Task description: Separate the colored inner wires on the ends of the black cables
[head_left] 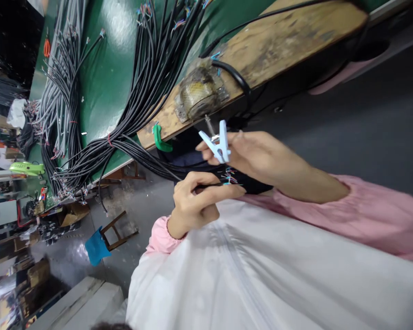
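Observation:
My left hand (198,199) is closed around a black cable whose stripped end, with thin coloured wires (229,176), sticks out by its fingertips. Just above and to the right, my right hand (249,153) has its fingers bent behind a light blue clip (219,144); whether they grip anything is hidden. The clip sits at the end of a metal shaft (209,124) that comes out of a worn, rounded metal device (198,94) on a wooden board (261,48). A bundle of black cables (137,149) runs from the table towards my left hand.
More black and grey cable bundles (64,68) lie on the green table (105,64). A green clamp-like piece (162,138) hangs at the board's edge. Orange-handled scissors (47,46) lie at the far left. A blue stool (98,246) stands on the floor, near boxes (79,305).

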{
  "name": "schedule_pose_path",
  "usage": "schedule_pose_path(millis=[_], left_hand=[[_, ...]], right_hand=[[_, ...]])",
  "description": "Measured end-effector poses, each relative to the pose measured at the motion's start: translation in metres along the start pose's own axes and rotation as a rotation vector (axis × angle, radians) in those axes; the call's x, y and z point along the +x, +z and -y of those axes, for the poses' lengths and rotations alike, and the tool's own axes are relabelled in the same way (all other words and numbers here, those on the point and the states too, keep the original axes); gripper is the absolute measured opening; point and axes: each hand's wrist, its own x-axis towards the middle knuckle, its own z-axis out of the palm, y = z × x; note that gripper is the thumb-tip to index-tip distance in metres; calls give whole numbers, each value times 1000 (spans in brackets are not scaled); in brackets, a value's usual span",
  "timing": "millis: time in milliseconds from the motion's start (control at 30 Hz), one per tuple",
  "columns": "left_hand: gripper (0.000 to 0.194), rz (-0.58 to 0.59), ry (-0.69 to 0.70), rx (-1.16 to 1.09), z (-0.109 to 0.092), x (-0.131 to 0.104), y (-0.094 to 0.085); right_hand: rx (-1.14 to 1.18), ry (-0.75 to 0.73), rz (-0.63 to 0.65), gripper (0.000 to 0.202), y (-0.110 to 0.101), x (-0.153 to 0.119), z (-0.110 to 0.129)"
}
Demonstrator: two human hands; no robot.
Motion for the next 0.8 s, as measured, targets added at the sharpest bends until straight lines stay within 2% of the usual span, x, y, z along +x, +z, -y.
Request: schedule_pose_path(millis=[100, 233, 567, 800], left_hand=[[39, -112, 0, 34, -3, 6, 12], [32, -209, -48, 83, -7, 14, 20], [37, -171, -99, 161, -11, 20, 19], [40, -122, -98, 121, -12, 15, 13]], right_hand=[[240, 108, 137, 69, 9, 14, 6], [329, 133, 144, 61, 13, 22, 10], [276, 160, 255, 71, 10, 21, -4], [189, 183, 158, 63, -7, 9, -15]])
